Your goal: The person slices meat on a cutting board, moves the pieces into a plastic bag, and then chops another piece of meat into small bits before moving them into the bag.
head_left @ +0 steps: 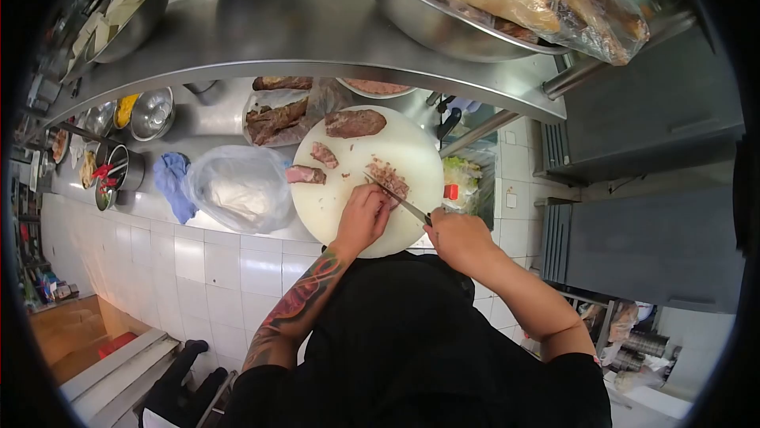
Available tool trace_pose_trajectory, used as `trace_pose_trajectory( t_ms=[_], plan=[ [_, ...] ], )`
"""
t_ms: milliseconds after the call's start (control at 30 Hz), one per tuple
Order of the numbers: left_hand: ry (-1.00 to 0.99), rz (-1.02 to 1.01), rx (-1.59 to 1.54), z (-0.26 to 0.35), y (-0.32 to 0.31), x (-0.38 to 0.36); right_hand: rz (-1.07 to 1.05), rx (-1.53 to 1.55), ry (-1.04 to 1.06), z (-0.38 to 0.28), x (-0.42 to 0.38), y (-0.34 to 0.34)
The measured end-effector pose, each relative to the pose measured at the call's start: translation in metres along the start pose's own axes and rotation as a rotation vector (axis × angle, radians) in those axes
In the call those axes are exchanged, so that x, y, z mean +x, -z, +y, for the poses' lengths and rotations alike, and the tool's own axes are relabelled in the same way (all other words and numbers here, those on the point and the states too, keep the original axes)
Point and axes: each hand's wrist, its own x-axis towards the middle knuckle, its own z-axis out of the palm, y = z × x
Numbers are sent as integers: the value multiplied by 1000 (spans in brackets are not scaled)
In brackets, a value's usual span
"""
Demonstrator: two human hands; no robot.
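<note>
A round white cutting board (423, 151) lies on the counter in front of me. My right hand (457, 238) grips a kitchen knife (405, 204), its blade pointing up and left across the board. Under and beyond the blade is a small heap of chopped meat (389, 175). Close to the blade, my left hand (366, 215) has its fingers curled down on a piece of meat, mostly hidden by them. A large browned chunk of meat (355, 123) rests at the board's far side, with two smaller pieces (324, 155) (305, 175) at its left.
Left of the board are a clear plastic bag with white contents (237, 190) and a blue cloth (174, 186). Beyond lies more meat in plastic (277, 121). A steel shelf (317, 40) overhangs the counter, carrying a big bowl (443, 24). Greens (461, 175) sit at right.
</note>
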Motion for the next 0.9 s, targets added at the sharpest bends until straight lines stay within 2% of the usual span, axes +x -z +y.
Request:
trace_pose_trajectory(
  t_ms=[133, 233, 367, 500, 567, 700, 767, 900],
  plan=[
    [14, -65, 22, 0, 0, 0, 53, 34, -47, 1, 42, -47],
    [10, -53, 32, 7, 7, 1, 114, 21, 47, 5, 57, -34],
    [-7, 20, 43, 4, 5, -1, 8, -20, 17, -7, 20, 4],
    [16, -19, 31, 3, 3, -2, -35, 11, 4, -1, 19, -25],
    [23, -29, 35, 3, 4, -1, 59, 48, -20, -4, 44, -50],
    [6, -55, 17, 7, 10, 3, 77, 20, 30, 0, 50, -30],
    [-20, 57, 48, 11, 10, -1, -36, -13, 25, -7, 29, -1],
    [-3, 7, 33, 3, 5, -11, -88, -5, 16, -6, 16, -20]
  ],
)
